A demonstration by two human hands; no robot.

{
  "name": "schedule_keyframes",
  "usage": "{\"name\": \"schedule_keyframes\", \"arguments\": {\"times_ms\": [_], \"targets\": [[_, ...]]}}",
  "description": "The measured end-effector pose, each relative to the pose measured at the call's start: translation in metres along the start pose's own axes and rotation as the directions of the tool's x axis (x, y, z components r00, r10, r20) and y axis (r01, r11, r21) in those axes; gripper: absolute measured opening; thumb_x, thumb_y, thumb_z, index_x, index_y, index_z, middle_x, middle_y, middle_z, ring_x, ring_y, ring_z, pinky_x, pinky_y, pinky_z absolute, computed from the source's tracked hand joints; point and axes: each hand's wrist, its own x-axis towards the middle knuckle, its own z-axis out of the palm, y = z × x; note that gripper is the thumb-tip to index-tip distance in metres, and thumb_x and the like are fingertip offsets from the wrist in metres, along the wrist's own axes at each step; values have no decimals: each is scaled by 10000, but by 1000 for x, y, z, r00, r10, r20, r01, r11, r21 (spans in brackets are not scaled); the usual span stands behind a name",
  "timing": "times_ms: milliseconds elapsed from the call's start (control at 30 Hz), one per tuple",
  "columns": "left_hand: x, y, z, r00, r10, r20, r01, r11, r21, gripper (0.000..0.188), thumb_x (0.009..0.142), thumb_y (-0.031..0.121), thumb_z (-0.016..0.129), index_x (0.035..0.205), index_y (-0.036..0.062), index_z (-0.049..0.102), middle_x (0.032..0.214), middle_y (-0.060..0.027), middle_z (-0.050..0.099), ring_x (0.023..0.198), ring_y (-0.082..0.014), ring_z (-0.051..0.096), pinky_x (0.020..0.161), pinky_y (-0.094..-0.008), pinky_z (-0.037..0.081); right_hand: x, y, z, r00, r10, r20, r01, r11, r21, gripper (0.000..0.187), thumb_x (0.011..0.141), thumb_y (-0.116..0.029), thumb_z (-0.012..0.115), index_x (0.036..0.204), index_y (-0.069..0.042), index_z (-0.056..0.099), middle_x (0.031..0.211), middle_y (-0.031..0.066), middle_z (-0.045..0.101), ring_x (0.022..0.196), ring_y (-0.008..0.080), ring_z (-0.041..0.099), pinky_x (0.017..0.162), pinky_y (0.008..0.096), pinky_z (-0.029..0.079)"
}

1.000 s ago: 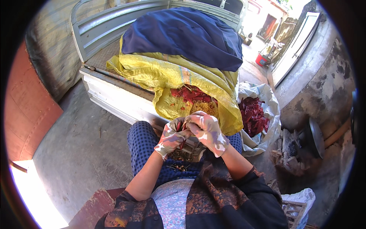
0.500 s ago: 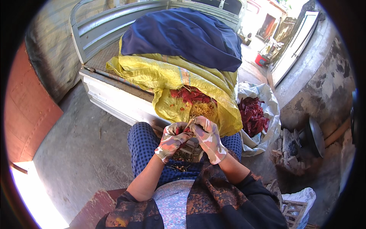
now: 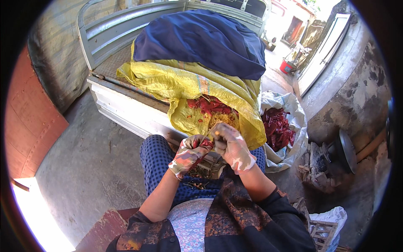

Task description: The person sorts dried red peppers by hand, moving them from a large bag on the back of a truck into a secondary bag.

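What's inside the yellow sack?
Red pods and yellowish seed-like bits show at its open mouth. Deeper contents can't be seen: the yellow sack itself and the blue cloth on top cover them. The right hand blocks some bits.

Held the gloved left hand (image 3: 189, 157) just below and left of the frame's centre, curled inward. Held the gloved right hand (image 3: 231, 147) beside it, slightly higher, with bent fingers (image 3: 224, 131). Slanted the bare left forearm (image 3: 157, 196) and right forearm (image 3: 257, 184) up from the lower frame, converging inward.

Yellow sack (image 3: 166, 79) on truck bed (image 3: 112, 65)
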Motion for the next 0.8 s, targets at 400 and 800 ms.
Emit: {"name": "schedule_keyframes", "arguments": {"times_ms": [400,800], "targets": [[-4,-20,-22,976,-15,219,-4,996,88,228,749,32,614,974,-6,620,886,-22,631,801,-97,569,732,-228,464,-10,-26,-49,879,-239,413,463,638,-616,238,872,-288,618,793,-67,583,708,47,548,578,157,515,542,264,414],[-2,-8,-27,991,1,132,34,963,-266,690,690,-34,633,1343,28,420,890,-42,610,802,-102,561,735,-210,453,73,-21,-58,955,-293,50,212,553,-806,140,877,-96,517,980,-15,564,1028,105,590,717,153,513,591,275,445]]}}
